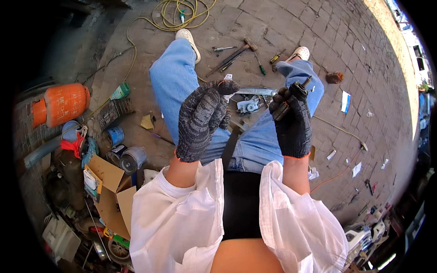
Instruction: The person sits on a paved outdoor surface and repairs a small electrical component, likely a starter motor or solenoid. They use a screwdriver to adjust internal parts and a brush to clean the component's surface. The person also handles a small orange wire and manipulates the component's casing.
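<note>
My left hand (202, 119), in a dark grey knitted glove with an orange cuff, is raised with its fingers curled in. Whatever its fingertips hold, if anything, is hidden. To its right, my gloved right hand (292, 125) grips a dark cylindrical part (298, 90) with a threaded tip pointing up and right. Beyond and between both hands, a metal mechanism (248, 105) with a silver housing lies between my legs, with a long flat metal bar (257, 91) beside it. My hands are apart, neither touching that mechanism.
On the brick floor ahead lie a hammer (250, 44), a green-handled screwdriver (262, 69) and a rusty round brush (335, 78). A yellow hose (200, 20) is coiled at the far side. At left are an orange gas cylinder (68, 105), cans and an open cardboard box (109, 207).
</note>
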The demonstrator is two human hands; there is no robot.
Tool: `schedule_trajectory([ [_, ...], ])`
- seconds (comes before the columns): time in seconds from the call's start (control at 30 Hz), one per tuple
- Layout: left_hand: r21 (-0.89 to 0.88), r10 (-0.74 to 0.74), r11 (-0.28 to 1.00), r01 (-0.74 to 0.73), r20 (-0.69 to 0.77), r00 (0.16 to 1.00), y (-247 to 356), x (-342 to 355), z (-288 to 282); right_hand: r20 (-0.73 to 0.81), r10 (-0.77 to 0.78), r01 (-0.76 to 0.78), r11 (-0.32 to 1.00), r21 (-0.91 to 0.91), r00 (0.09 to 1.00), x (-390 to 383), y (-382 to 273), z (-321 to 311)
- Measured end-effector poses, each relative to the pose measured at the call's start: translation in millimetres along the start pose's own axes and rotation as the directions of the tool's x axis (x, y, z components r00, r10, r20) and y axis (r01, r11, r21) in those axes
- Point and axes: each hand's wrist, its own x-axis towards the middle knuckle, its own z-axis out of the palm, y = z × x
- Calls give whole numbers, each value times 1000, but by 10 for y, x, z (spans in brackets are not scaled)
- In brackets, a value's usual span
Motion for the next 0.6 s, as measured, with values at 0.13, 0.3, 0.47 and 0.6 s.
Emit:
schedule_trajectory([
  [0.13, -59, -159, 986, 158, -18, 987, -54, 101, -104, -81, 88, -83, 995, 61, 993, 295, 49, -171],
  [0.3, 110, -33, 992, 54, -182, 983, -180, 130, -300, -79, 212, -197, 966, 170, 974, 779, 176, -529],
  [0.47, 142, 18, 990, 22, -270, 963, -221, 205, -542, -256, 247, -243, 969, 47, 935, 1492, 614, -1239],
  [0.6, 225, 55, 974, 16, -305, 951, -224, 206, -612, -421, 268, -343, 932, -114, 867, 1889, 979, -1385],
])
